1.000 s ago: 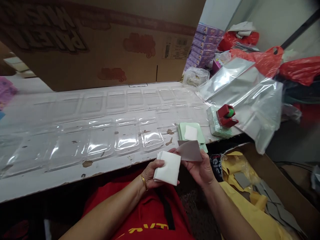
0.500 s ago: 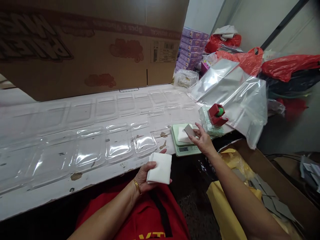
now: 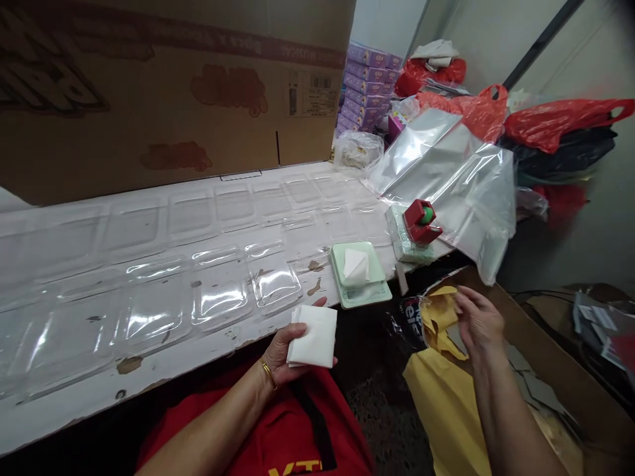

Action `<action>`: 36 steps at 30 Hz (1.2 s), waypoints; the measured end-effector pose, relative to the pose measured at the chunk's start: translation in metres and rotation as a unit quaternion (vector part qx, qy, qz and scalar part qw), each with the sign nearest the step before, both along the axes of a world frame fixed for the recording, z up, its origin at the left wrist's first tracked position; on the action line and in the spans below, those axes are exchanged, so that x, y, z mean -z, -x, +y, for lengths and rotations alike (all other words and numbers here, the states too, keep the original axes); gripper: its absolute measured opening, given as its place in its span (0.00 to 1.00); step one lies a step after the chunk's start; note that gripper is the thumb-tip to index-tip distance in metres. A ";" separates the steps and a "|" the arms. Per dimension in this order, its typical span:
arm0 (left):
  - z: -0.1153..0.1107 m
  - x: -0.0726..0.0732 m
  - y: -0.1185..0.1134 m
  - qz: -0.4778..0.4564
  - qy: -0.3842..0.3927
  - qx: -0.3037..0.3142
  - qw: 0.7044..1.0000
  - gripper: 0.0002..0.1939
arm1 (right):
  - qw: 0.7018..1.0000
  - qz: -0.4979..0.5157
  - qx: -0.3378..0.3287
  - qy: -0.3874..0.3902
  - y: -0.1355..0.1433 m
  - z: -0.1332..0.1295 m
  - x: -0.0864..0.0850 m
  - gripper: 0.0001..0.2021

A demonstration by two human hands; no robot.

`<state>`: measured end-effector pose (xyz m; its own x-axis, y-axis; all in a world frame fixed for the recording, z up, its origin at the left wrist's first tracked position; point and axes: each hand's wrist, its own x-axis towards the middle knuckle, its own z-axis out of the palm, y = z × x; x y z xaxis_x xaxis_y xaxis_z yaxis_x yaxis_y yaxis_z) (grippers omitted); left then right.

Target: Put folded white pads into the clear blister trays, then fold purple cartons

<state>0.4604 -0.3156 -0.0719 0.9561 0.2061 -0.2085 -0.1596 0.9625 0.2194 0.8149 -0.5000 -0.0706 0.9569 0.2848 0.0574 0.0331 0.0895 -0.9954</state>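
My left hand (image 3: 292, 350) holds a small stack of white folded sheets (image 3: 313, 336), thumb on top, in front of the table edge. To the right, my right hand (image 3: 479, 320) is over an open carton, its fingers pinched at the edge of crumpled yellow paper (image 3: 440, 320). A pale green digital scale (image 3: 364, 295) stands near the table edge, with a white folded sheet (image 3: 356, 266) lying on its plate. Close to the scale's right side, a narrow grey-brown piece (image 3: 401, 279) shows at the table edge; whether it rests or falls I cannot tell.
Rows of clear plastic trays (image 3: 221, 291) cover the white table. A red tape dispenser (image 3: 421, 221) sits on a wrapped block (image 3: 404, 241). Behind stand a large cardboard box (image 3: 173, 106) and stacked purple boxes (image 3: 367, 86). Grey cards (image 3: 540, 390) lie in the open carton (image 3: 595, 403).
My right hand has moved from above the scale, where it held a grey card, right and down to the yellow paper. The card has left its fingers. My left hand keeps the stack.
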 end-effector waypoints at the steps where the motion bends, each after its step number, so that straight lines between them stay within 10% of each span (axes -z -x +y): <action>1: 0.000 0.001 -0.001 0.003 0.002 0.004 1.000 0.36 | 0.997 -0.011 0.074 0.014 -0.006 -0.022 0.008 0.15; 4: 0.000 0.005 -0.005 0.012 0.003 0.012 1.000 0.36 | 0.977 -0.036 0.179 0.108 0.009 -0.062 0.030 0.16; 9: 0.000 0.008 -0.011 0.026 -0.008 0.018 0.999 0.36 | 0.957 -0.115 -0.168 0.205 0.116 -0.012 0.035 0.25; 14: 0.001 0.003 -0.003 0.031 -0.031 0.012 0.999 0.36 | 0.792 -0.459 -0.200 0.350 0.152 0.065 0.012 0.25; 19: 0.000 -0.003 0.012 0.034 -0.035 -0.015 0.999 0.37 | 0.663 -0.569 -0.252 0.415 0.123 0.072 0.008 0.13; 28: -0.001 0.000 0.013 0.043 -0.029 -0.018 0.998 0.36 | 0.779 -0.526 -0.191 0.282 0.098 0.088 -0.023 0.12; 36: -0.002 -0.004 0.015 0.038 -0.026 -0.019 0.999 0.37 | 0.692 -0.576 -0.216 0.379 0.086 0.131 -0.028 0.12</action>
